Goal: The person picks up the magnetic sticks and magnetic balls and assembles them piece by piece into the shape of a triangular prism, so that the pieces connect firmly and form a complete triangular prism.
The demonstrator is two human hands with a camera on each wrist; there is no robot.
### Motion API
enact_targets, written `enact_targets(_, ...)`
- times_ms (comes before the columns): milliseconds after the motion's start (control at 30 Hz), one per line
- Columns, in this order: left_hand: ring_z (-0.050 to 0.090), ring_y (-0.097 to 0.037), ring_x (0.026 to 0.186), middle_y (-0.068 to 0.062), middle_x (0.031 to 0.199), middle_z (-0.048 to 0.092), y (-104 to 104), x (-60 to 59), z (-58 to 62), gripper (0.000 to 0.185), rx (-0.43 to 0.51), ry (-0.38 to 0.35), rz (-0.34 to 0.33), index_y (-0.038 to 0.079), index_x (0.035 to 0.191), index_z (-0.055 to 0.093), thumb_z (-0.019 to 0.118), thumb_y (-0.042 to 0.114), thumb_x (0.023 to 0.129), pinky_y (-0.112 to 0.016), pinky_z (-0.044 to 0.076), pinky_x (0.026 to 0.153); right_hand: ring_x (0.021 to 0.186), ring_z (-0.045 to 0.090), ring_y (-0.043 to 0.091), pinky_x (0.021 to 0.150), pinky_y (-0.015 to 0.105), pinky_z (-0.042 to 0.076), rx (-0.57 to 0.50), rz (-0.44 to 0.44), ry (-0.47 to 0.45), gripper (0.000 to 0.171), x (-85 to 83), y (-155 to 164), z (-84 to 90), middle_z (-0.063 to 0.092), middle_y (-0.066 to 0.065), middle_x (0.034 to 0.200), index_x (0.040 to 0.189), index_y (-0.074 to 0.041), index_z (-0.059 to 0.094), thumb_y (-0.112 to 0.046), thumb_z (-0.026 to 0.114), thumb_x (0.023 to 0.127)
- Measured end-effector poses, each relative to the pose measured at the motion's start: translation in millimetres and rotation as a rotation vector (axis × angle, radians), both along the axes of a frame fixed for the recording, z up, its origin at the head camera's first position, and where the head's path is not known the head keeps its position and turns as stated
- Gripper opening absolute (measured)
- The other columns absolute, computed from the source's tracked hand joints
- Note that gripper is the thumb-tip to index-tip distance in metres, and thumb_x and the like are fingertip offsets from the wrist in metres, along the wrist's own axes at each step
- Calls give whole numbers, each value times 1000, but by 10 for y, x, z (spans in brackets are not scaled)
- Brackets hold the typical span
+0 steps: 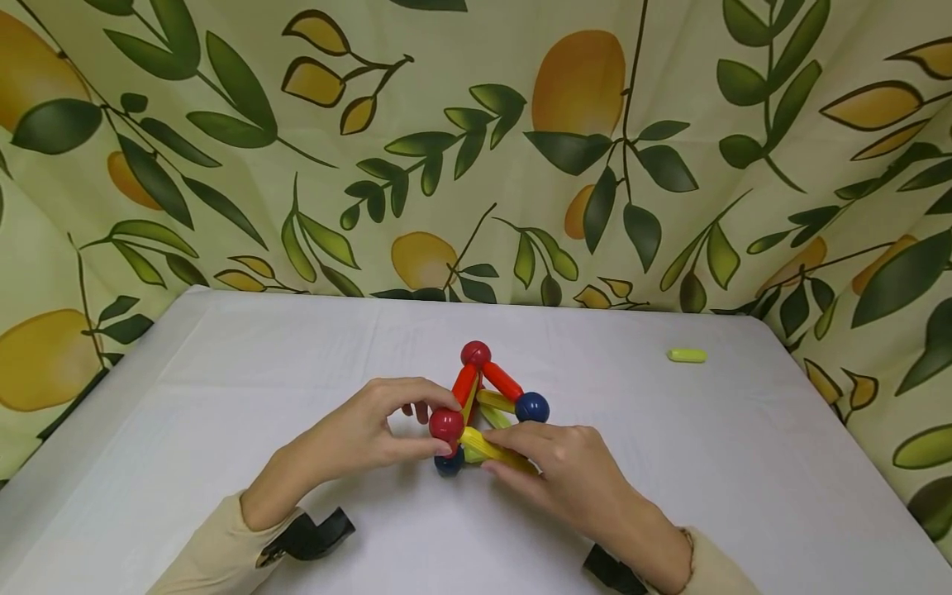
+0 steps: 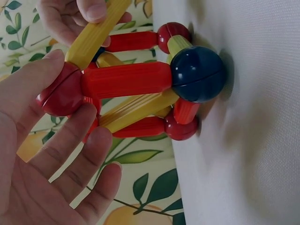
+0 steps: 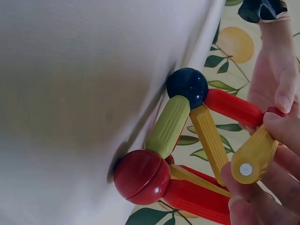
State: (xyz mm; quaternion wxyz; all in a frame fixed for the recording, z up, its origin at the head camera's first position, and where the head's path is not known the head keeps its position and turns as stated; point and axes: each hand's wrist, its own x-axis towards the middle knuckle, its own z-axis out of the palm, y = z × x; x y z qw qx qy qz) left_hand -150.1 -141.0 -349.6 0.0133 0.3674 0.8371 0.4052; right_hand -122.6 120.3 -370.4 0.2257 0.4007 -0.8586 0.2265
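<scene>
From where I sit, the left edge of the white surface (image 1: 186, 397) runs out of the head view, and both forearms are cut off at the near edge, a dark wrist strap (image 1: 308, 535) showing on the left one. My left hand (image 1: 364, 434) has its grip curled on the red ball (image 1: 446, 425) at the near left corner of the rod-and-ball structure (image 1: 487, 409), thumb and fingertips pinching it. In the left wrist view that same red ball (image 2: 63, 91) sits between the thumb and the other fingers, and a red rod (image 2: 126, 79) runs from it to a dark blue ball (image 2: 197, 74) resting on the surface.

The structure stands near the middle of the surface, between the two hands; its lower near parts are hidden behind them, so I cannot count its pieces. I can read no brand, label or writing anywhere.

My right hand (image 1: 568, 471) grips a yellow rod (image 1: 491, 450), fingers closed round it, with its left end touching the red ball. The right wrist view shows the rod's round metal end cap (image 3: 245, 169) beside my fingertips.

Far to the right, well apart from everything, a small green piece (image 1: 687, 355) lies on the surface, too small to make out. A leaf-and-lemon printed cloth (image 1: 476, 140) hangs behind.
</scene>
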Motion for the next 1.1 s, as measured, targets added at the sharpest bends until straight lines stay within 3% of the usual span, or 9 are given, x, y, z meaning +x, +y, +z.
enact_targets(167,58,-5,89,11,105,71,0,-4,-4,34,-12,-27,-8,20,116,68,80,28,85,-31,53,81,70,68,2,65,13,54,-38,20,-16,35,-6,32,-13,76,-5,90,103,-16,76,-26,89,73)
enact_targets(367,58,-6,89,11,103,71,-7,-10,-8,32,-22,-51,-9,21,116,67,78,28,86,-32,53,81,64,62,4,56,10,47,-259,66,32,12,-82,144,3,72,-3,80,98,-11,73,-21,72,92)
enact_targets(467,58,-6,90,12,101,70,-5,-13,-14,31,-25,-62,-15,21,117,66,77,26,87,-32,53,81,66,56,7,54,12,45,-356,-1,5,8,-145,229,2,66,0,79,97,-6,67,-6,68,89)
enact_targets(533,58,-6,90,12,101,70,-3,-13,-15,31,-27,-66,-20,20,117,65,76,24,88,-32,53,82,72,56,10,56,15,48,-379,-51,-95,20,-185,283,-7,63,3,84,100,-3,62,5,65,82)
enact_targets(600,59,-5,89,11,101,69,-2,-10,-16,31,-31,-62,-28,19,118,64,74,21,89,-31,53,82,82,58,12,63,19,51,-346,-78,-287,34,-222,324,-18,63,3,93,107,-4,57,9,62,76)
enact_targets(700,59,-5,90,9,103,68,23,0,-32,32,-46,-32,-39,18,121,64,72,18,90,-28,54,81,98,59,15,77,25,55,-211,-82,-605,45,-274,374,-62,64,3,108,119,-7,53,5,65,78)
enact_targets(767,58,-4,91,9,106,67,30,14,-35,32,-63,-1,-33,18,122,64,70,17,90,-27,54,81,104,59,17,85,27,55,-122,-58,-745,47,-309,375,-96,65,1,114,125,-10,53,-2,70,81)
enact_targets(933,58,-3,91,10,107,68,71,44,-42,34,-78,90,14,20,121,64,74,23,89,-26,55,81,99,63,15,84,28,56,-76,42,-788,33,-366,367,-178,70,-1,108,119,-11,63,-14,74,88)
enact_targets(1100,59,-1,84,9,100,69,127,59,-73,37,-70,205,68,19,111,64,82,33,82,-25,56,73,96,64,10,83,25,56,-80,62,-791,22,-377,344,-203,71,-7,101,111,-14,67,-14,73,90)
